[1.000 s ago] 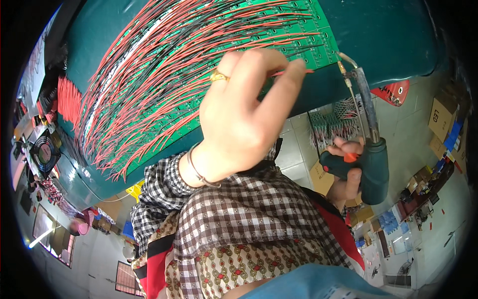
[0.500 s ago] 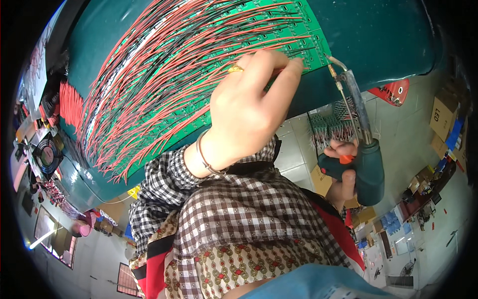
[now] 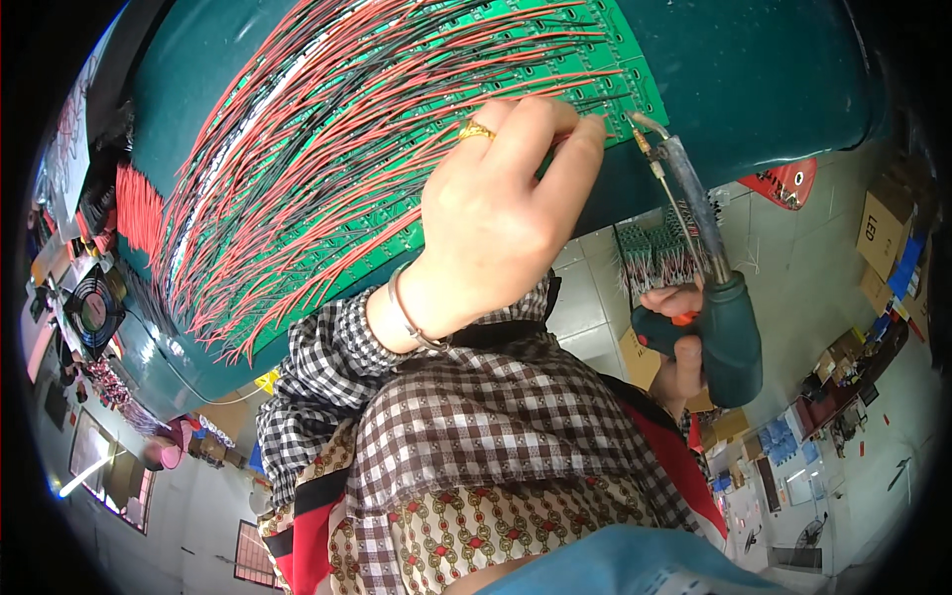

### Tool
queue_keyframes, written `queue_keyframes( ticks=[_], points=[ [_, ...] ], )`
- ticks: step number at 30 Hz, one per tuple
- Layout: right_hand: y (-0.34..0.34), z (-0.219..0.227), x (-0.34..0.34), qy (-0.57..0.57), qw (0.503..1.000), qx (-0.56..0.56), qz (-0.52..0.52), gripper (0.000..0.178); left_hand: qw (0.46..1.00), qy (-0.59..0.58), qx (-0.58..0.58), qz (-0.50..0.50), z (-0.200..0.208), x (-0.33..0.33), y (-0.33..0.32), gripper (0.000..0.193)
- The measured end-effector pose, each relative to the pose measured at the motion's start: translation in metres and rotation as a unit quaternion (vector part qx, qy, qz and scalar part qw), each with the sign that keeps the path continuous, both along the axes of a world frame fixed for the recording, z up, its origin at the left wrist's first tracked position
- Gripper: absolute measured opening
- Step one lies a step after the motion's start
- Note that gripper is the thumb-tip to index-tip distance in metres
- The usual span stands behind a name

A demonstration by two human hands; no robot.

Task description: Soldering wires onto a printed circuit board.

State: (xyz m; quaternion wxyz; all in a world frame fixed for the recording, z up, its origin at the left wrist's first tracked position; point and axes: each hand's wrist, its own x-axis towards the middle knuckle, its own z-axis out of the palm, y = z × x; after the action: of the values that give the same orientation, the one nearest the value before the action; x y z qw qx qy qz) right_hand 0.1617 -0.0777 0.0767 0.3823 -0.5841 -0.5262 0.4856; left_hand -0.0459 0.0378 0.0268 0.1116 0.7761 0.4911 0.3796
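Observation:
A large green circuit board (image 3: 643, 87) lies on the table, covered by a thick spread of red and black wires (image 3: 327, 114). My left hand (image 3: 496, 218), with a gold ring and a bracelet, rests over the board near its right end. Its thumb and fingers are pinched around a thin wire, whose held part they mostly hide. In my right hand (image 3: 680, 372) is a dark green soldering gun (image 3: 732, 342) with an orange trigger, held upright. Its bent tip and solder feed tube (image 3: 650, 154) reach the board's right edge, just right of my left fingertips.
The dark green tabletop (image 3: 754, 69) extends beyond the board. A bundle of red wires (image 3: 137, 210) and a small black fan (image 3: 94, 309) stand at the left. Lower right, past the table edge, more wired boards (image 3: 659, 253) and cardboard boxes (image 3: 881, 233) show.
The soldering gun's tip has moved a little left, closer to my left fingertips. My left hand stays almost where it was, still pinched. The board has shifted very slightly.

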Motion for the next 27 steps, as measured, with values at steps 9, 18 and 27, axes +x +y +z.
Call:
queue_keyframes(
  ticks=[9,18,27],
  points=[
    [-0.003,-0.005,0.006,0.052,0.999,-0.013,0.001,0.048,0.999,0.018,0.040,-0.008,-0.005,0.003,0.002,0.027],
    [0.002,-0.004,0.007,0.031,0.999,-0.023,0.019,0.041,0.999,0.022,0.032,-0.005,-0.005,0.003,0.001,0.028],
    [0.001,0.002,0.005,0.000,1.000,-0.008,0.019,0.055,0.999,0.018,0.047,-0.006,-0.007,0.003,0.002,0.029]
  ],
)
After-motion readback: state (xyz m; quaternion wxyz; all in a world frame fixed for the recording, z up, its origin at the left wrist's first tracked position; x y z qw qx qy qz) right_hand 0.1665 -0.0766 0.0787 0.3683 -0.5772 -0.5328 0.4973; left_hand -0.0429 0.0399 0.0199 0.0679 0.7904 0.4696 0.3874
